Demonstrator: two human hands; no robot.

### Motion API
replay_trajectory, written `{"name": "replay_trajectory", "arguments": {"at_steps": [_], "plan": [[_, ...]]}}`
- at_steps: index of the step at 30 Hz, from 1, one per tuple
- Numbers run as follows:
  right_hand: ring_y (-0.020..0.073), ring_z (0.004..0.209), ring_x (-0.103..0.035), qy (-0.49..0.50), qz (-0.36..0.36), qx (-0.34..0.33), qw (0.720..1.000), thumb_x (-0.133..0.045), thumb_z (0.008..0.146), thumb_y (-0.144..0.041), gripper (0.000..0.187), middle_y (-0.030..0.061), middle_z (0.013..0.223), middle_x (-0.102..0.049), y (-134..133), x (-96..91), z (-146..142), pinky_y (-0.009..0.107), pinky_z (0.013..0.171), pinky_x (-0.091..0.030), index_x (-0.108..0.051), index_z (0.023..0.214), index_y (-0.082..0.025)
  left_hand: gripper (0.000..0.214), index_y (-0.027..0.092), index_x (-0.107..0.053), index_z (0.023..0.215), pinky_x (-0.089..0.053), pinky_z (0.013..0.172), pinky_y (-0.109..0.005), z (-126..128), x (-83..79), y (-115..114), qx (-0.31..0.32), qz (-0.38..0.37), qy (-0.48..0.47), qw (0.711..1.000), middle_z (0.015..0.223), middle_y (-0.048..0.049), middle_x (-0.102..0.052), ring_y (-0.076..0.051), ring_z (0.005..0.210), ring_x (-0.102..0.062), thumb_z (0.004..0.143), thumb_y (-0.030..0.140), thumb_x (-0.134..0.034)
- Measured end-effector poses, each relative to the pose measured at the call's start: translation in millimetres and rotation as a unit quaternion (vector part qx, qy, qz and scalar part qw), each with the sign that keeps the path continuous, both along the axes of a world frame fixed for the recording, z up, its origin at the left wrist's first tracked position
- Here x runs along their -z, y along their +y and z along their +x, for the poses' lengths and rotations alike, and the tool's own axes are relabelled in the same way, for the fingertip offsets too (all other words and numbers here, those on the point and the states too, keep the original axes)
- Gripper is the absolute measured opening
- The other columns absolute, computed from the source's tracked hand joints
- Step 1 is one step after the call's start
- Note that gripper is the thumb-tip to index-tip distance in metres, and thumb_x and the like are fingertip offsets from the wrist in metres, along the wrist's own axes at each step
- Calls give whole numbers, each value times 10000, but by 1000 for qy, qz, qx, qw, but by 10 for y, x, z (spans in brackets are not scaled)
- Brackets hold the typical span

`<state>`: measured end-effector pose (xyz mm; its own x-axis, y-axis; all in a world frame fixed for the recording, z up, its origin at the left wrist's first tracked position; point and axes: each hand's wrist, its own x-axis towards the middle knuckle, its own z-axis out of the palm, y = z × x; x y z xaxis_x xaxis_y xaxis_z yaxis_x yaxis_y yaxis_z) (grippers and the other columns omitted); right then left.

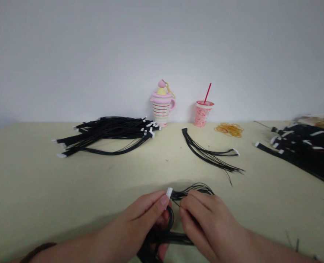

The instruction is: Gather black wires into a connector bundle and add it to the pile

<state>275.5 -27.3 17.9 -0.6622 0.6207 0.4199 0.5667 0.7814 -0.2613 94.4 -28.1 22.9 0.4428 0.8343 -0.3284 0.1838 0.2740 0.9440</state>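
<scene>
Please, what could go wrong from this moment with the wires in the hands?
The left hand pinches a small white connector, which might slip from that grip. The thin wire reaching towards the right hand could bend if pulled sideways. The fanned black wires might snag on the looped bundle nearby.

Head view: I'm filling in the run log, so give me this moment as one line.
left hand: grips white connector | right hand: holds black wire | beyond: wire bundle, cup with straw, yellow bands
</scene>
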Motion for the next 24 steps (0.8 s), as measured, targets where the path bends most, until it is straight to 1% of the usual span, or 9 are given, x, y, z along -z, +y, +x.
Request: {"name": "replay_trajectory", "arguments": {"at_steps": [4, 6, 8, 13, 19, 23, 24], "plan": [[147, 588, -431, -53, 99, -21, 993, -371, 851, -83, 201, 25, 660, -477, 22, 52, 38, 264, 493, -332, -513, 722, -142, 338, 217, -513, 772, -404, 455, -209, -7, 7, 1, 5, -4, -1, 1000, 635, 34, -499, -129, 503, -493, 825, 543, -443], [153, 589, -423, -76, 127, -33, 988, -393, 845, -81, 185, 22, 667, -474, 30, 56, 62, 276, 486, -318, -515, 724, -149, 336, 216, -513, 766, -413, 468, -210, -9, 13, 6, 0, -10, -1, 1000, 644, 33, -504, -127, 510, -496, 828, 538, -440], [157, 600, -430, -89, 138, -40, 986, -418, 841, -85, 170, 19, 676, -478, 30, 42, 78, 279, 485, -314, -516, 718, -150, 336, 214, -513, 755, -418, 478, -209, -9, 16, 12, -3, -8, 1, 1000, 636, 33, -503, -127, 518, -499, 836, 531, -431], [164, 630, -464, -56, 109, -21, 992, -404, 850, -96, 173, 26, 680, -493, 10, 11, 62, 265, 504, -367, -535, 745, -137, 329, 216, -530, 787, -409, 452, -209, -13, -1, 10, 11, -5, 3, 1000, 651, 24, -515, -131, 511, -501, 825, 533, -449], [160, 625, -470, -42, 87, -31, 995, -355, 873, -89, 207, 37, 692, -505, -17, 83, 24, 268, 528, -387, -537, 785, -132, 318, 224, -530, 803, -408, 448, -204, -15, 10, -13, 21, 1, 10, 1000, 666, 27, -516, -129, 516, -506, 827, 531, -453], [144, 654, -495, -6, 42, -7, 999, -370, 897, -145, 166, 28, 727, -527, 74, 118, 84, 247, 570, -388, -515, 816, -151, 343, 219, -518, 779, -418, 469, -209, -3, 28, -12, 13, 28, 5, 1000, 641, 21, -510, -140, 539, -507, 838, 543, -420], [141, 642, -498, 3, 49, 2, 999, -390, 900, -177, 145, 23, 717, -529, 127, 119, 125, 244, 569, -386, -512, 826, -153, 343, 217, -512, 765, -420, 480, -207, 0, 30, -13, 4, 41, 5, 999, 642, 22, -506, -138, 544, -504, 843, 536, -416]]}}
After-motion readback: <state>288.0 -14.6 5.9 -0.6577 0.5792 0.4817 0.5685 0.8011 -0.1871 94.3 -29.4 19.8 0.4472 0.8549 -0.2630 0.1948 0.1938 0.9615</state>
